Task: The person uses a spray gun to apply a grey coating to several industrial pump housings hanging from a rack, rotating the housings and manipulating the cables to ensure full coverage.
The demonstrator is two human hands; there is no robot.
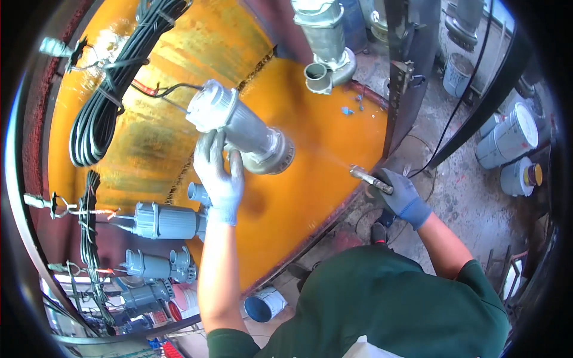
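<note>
A silver-grey submersible pump [242, 128] hangs tilted in front of the orange-yellow panel, its cable leaving the top end. My left hand [221, 170], in a pale grey glove, grips the side of its body from below; part of the grip is hidden behind the pump. In my gloved right hand [401, 196] is a slim metal spray gun [371, 179], its nozzle pointing left at the pump. A faint mist stretches from the nozzle toward the pump's lower end. The fingers of the right hand are wrapped round the gun's handle.
Another silver pump [322, 48] hangs at the far side. Blue-grey pumps [164, 221] hang on the left, near coiled black cables [98, 113]. A dark metal post [409, 77] stands right of the stained orange panel [280, 221]. Buckets [507, 137] sit at the right.
</note>
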